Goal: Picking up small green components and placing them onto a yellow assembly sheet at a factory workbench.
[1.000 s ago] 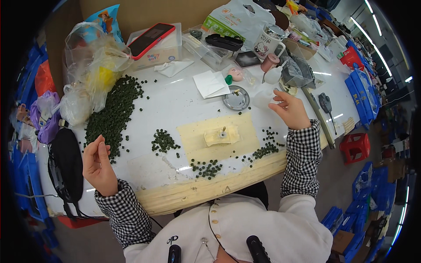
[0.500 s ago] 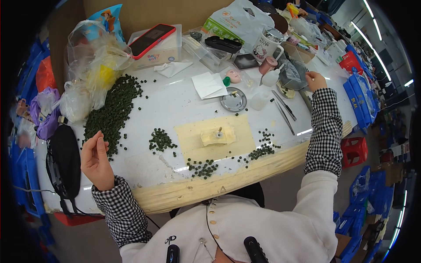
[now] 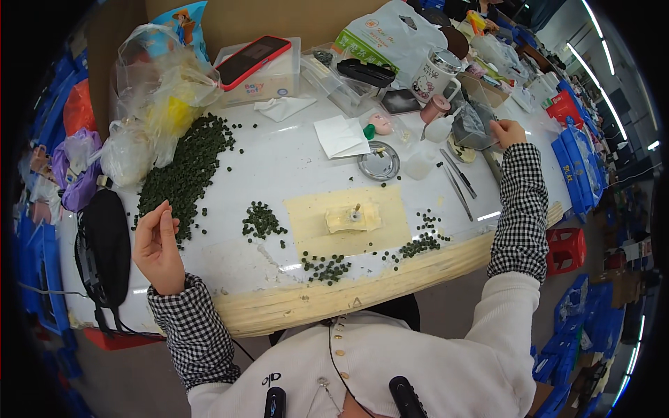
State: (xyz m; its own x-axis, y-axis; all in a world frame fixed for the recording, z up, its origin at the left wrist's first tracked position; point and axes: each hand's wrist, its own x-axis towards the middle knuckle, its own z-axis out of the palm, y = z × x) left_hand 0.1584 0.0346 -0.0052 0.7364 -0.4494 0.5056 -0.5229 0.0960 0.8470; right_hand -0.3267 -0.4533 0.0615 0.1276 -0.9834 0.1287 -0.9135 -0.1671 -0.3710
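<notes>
Left hand (image 3: 160,254) is at the near end of the heap of dark green pellets (image 3: 182,171) on the desk's (image 3: 279,157) left side, thumb and fingertips overlapping, so whether they meet or pinch anything cannot be told. Pellets this small (plenty lie scattered) seem to suit a light fingertip pinch, wrist clear of the loose clusters. Farther out, beside the clear box (image 3: 479,141), the right hand (image 3: 511,134) curls its fingers; their grip cannot be told either.
</notes>
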